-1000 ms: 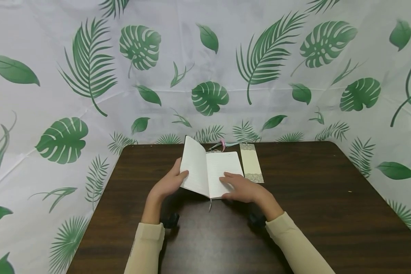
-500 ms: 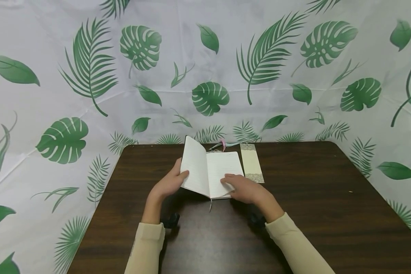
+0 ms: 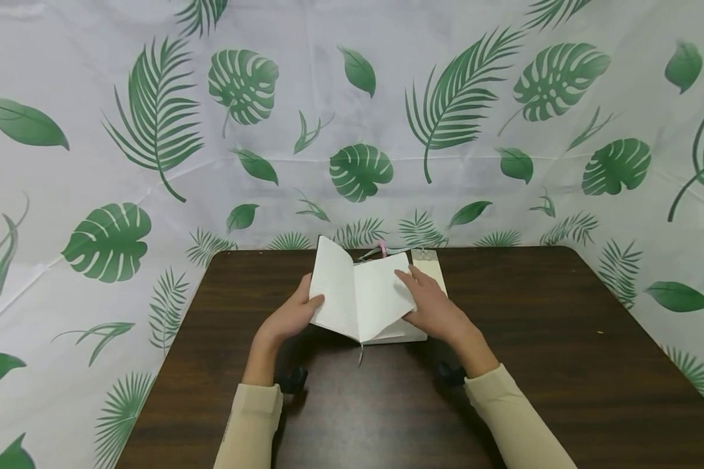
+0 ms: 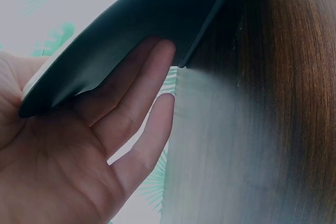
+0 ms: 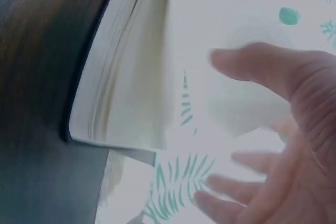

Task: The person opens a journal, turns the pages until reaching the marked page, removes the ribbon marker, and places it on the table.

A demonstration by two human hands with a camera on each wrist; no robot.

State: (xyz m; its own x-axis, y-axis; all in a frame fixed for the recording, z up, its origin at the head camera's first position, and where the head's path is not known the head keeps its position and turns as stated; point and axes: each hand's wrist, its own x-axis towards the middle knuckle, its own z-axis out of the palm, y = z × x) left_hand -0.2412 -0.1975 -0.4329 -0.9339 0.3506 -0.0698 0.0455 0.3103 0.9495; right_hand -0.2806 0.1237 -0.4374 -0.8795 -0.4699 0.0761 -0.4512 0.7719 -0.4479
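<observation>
An open notebook (image 3: 331, 286) with white pages and a dark cover lies near the table's far side, its left half tilted up. My left hand (image 3: 290, 316) holds that half, thumb over the page edge. In the left wrist view, its fingers (image 4: 157, 61) support the dark cover from behind. A page (image 3: 381, 293) on the right side is raised off the page stack (image 5: 115, 77). My right hand (image 3: 437, 309) is at this page's outer edge. In the right wrist view, the fingers of the right hand (image 5: 294, 129) are spread and the thumb stands apart from them.
A cream bookmark (image 3: 427, 264) with patterned ends lies right of the notebook, partly hidden by the right hand. Pink and pale blue strands (image 3: 382, 249) lie behind the notebook. The dark wooden table (image 3: 534, 326) backs onto a leaf-print cloth (image 3: 305, 78).
My right hand has moved up and slightly right from the lower right page, and that page has lifted with it. More of the bookmark is covered. My left hand stays in place on the notebook.
</observation>
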